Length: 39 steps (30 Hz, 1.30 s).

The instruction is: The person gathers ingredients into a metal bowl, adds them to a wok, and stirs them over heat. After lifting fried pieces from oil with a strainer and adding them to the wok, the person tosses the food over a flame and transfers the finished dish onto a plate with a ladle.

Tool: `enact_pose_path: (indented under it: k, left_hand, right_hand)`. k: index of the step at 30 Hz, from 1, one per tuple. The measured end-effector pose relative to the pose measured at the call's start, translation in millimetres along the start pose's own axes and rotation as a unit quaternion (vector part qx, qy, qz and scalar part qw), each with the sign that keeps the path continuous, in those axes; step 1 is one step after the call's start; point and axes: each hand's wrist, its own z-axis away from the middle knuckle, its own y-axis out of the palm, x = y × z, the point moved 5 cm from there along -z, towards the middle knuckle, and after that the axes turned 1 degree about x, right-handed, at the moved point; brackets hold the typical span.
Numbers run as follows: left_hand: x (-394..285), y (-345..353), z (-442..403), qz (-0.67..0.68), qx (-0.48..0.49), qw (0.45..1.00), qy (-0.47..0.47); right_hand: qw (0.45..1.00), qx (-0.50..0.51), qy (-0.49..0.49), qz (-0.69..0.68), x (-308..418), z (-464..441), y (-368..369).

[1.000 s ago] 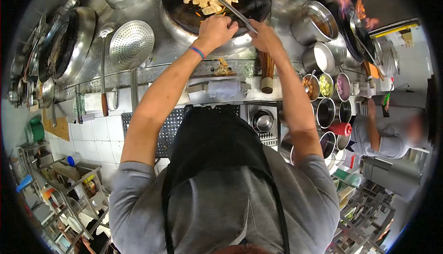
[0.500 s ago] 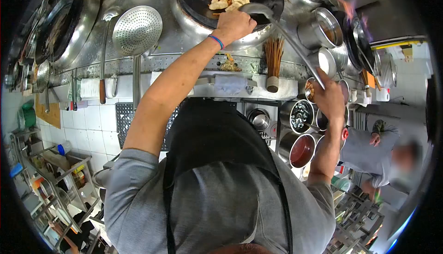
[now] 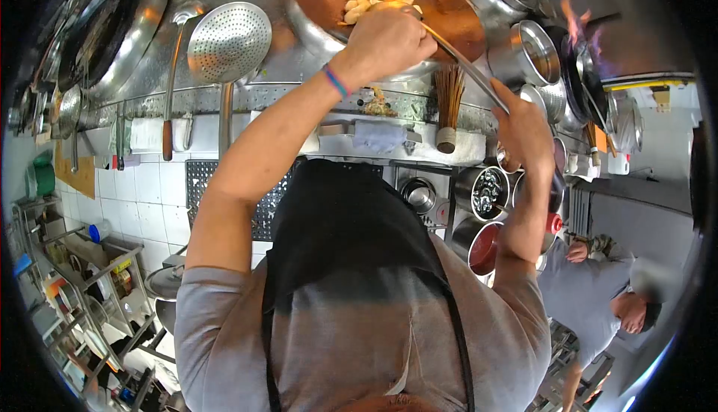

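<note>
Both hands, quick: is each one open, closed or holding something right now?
Left hand: closed, by the wok; whatever it grips is hidden.
Right hand: closed, holding a long metal handle.

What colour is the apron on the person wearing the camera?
Black; the apron shows best in the head view.

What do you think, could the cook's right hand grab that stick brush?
Probably not without letting go first: the right hand is closed around a long metal handle. The stick brush is close by, though, and nothing seems to cover it.
</note>
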Motion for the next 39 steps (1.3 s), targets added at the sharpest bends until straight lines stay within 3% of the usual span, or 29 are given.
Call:
enact_pose_path:
  k: [3, 6, 10, 11, 14, 16, 17, 20, 21, 22, 25, 29, 34, 39]
  left_hand:
    - [33, 29, 0, -0.014, 0.051, 0.996, -0.076]
    - [34, 54, 33, -0.034, 0.081, 0.991, -0.101]
    - [-6, 31, 92, 0.016, 0.082, 0.994, -0.077]
    - [-4, 29, 83, 0.012, 0.137, 0.986, -0.098]
    - [19, 23, 35, 0.008, 0.017, 0.997, -0.080]
    - [39, 34, 11, -0.019, 0.037, 0.995, -0.092]
    - [31, 24, 8, -0.002, 0.050, 0.994, -0.094]
    - [9, 6, 6, 0.013, 0.093, 0.994, -0.061]
    - [7, 8, 2, 0.001, 0.073, 0.997, -0.014]
    - [9, 12, 0, 0.004, 0.067, 0.998, -0.016]
    - [11, 3, -15, -0.005, 0.025, 1.000, -0.018]
    - [49, 52, 10, -0.028, 0.039, 0.996, -0.071]
    - [16, 46, 75, -0.010, 0.141, 0.986, -0.090]
    - [9, 1, 12, 0.003, 0.031, 0.998, -0.047]
  right_hand:
    - [0.997, -0.054, -0.044, -0.023, -4, -65, 42]
    - [0.998, -0.048, 0.031, -0.027, 18, -94, 62]
    - [0.987, -0.122, 0.019, -0.107, 6, -55, 41]
    - [0.986, -0.106, 0.006, -0.132, -4, -40, 32]
    - [0.990, -0.088, -0.020, -0.112, -43, -7, 27]
    - [0.984, -0.110, -0.080, -0.112, -63, 12, 26]
    - [0.992, -0.044, -0.018, -0.118, -57, 25, 13]
    - [0.995, -0.039, -0.047, -0.080, -42, 48, -8]
    - [0.996, -0.025, -0.029, -0.075, -40, 48, -12]
    - [0.994, -0.037, -0.062, -0.081, -35, 45, -13]
    - [0.998, -0.041, -0.032, -0.040, -12, 16, -10]
    - [0.997, -0.036, 0.019, -0.061, 6, -50, 39]
    - [0.990, -0.076, 0.032, -0.111, 4, -53, 43]
    - [0.995, 0.001, -0.036, -0.098, -17, -56, 28]
